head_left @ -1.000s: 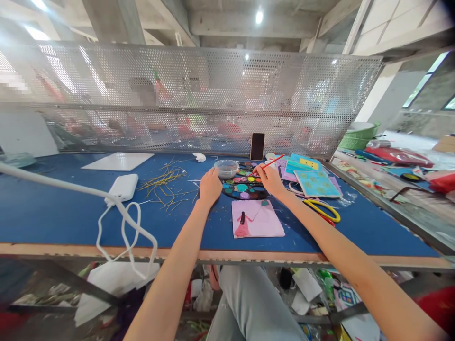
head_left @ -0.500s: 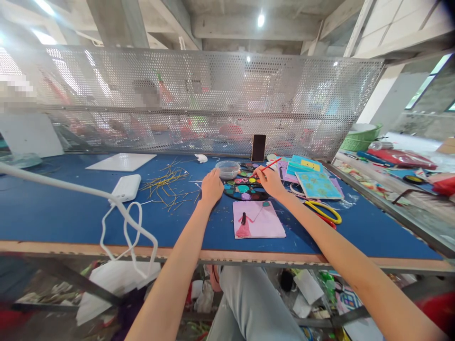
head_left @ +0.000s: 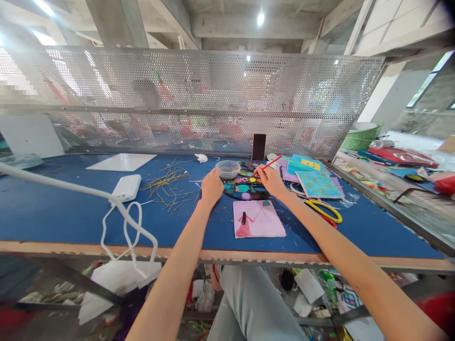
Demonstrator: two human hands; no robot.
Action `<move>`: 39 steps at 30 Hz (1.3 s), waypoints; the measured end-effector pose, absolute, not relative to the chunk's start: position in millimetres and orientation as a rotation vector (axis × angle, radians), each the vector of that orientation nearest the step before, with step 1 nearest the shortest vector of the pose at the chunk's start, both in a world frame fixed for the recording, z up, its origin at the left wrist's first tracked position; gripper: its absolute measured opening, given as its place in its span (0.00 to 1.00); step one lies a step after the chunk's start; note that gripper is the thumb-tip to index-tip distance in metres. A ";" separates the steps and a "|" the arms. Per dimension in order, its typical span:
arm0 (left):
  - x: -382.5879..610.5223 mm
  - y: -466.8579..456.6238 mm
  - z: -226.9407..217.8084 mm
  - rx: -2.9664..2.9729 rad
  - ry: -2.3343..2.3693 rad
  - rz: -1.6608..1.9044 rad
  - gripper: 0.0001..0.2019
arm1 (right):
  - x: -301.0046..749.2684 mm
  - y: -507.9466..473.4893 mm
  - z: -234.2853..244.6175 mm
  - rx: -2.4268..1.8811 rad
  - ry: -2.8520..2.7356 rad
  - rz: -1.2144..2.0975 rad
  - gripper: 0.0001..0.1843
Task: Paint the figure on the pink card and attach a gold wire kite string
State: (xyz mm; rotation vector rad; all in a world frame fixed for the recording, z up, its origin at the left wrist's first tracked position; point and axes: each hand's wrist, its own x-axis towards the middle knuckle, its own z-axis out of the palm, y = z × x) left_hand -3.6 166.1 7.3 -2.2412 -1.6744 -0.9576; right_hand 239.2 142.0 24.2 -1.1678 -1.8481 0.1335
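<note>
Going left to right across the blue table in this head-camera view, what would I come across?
White rectangular power bank → tangled thin golden strands → bare left hand → round black palette dotted with coloured paint → right hand pinching a thin red paintbrush → pale blue patterned card

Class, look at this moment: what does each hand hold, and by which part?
The right hand grips a red-handled paintbrush low on its handle; the left hand shows nothing held.

The bare left forearm (head_left: 177, 258) and right forearm (head_left: 330, 241) reach forward; the left hand (head_left: 212, 187) rests palm-down just beside the round black paint palette (head_left: 245, 192), and the right hand (head_left: 270, 182) pinches a thin red paintbrush (head_left: 272, 162).
</note>
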 end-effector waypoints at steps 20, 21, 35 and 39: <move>-4.1 166.0 6.2 -2.237 -1.668 -0.945 0.24 | 242.5 143.5 26.6 -1.106 -1.684 0.256 0.31; -4.1 165.8 6.5 -2.239 -1.668 -0.944 0.25 | 244.1 144.6 26.8 -1.105 -1.648 0.269 0.32; -4.1 165.7 6.6 -2.246 -1.663 -0.957 0.26 | 252.9 154.9 15.5 -1.140 -1.620 0.300 0.29; -4.2 165.9 6.5 -2.246 -1.665 -0.956 0.26 | 249.4 150.3 16.0 -1.144 -1.700 0.253 0.24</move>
